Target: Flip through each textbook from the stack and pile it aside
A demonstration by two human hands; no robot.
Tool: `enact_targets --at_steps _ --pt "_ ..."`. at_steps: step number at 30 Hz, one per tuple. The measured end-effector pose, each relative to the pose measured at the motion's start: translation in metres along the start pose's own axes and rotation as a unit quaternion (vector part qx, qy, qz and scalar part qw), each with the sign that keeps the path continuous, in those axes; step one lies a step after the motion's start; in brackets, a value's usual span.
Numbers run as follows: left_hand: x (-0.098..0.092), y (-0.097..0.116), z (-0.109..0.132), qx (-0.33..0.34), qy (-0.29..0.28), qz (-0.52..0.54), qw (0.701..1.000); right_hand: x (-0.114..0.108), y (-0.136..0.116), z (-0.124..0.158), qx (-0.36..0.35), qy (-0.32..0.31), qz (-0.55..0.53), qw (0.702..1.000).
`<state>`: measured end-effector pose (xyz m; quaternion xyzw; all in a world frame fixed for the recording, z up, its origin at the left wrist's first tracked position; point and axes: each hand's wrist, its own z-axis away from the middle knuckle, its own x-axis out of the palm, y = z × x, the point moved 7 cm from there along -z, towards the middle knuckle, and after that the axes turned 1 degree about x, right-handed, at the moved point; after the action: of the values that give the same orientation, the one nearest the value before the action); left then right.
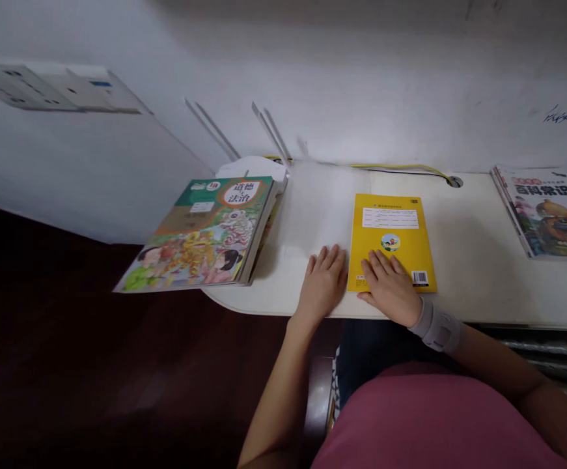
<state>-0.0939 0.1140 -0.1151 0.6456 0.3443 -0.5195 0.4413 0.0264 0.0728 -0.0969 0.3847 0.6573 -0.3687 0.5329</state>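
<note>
A yellow booklet (395, 251) lies flat on the white desk, with a white label box, a round picture and a barcode facing up. My right hand (388, 283) rests flat on its lower part, fingers stretched out. Just left of the booklet, my left hand (323, 281) lies palm down with fingers extended. Under its fingertips is a pale, see-through sheet (315, 208), which looks like thin plastic and reaches back toward the wall. Neither hand grips anything.
On the left, a stack of textbooks (200, 238) overhangs the desk's rounded end. Behind it stands a white router (251, 167) with antennas. A yellow cable (400, 167) runs along the wall to a desk hole. Several books (551, 208) lie at the right on the desk (473, 273).
</note>
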Motion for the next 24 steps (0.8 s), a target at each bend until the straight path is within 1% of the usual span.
enact_targets --at_steps 4,9,14,20,24 --pt "0.001 0.0 0.007 0.003 0.004 0.0 1.0 -0.003 0.002 -0.004 -0.032 -0.03 0.001 0.999" --pt "0.004 -0.002 0.008 0.002 0.007 0.001 1.0 -0.003 0.004 -0.011 -0.039 -0.029 -0.018 0.999" --pt "0.004 -0.002 0.009 0.006 0.007 0.001 1.0 -0.004 0.009 -0.01 -0.071 -0.045 -0.05 0.995" --pt "0.003 -0.003 0.01 0.004 0.017 0.004 1.0 -0.013 0.014 -0.014 -0.078 -0.056 -0.1 0.99" --pt "0.004 -0.001 0.01 0.004 0.01 0.004 1.0 -0.021 0.016 -0.013 -0.065 -0.041 -0.135 0.988"
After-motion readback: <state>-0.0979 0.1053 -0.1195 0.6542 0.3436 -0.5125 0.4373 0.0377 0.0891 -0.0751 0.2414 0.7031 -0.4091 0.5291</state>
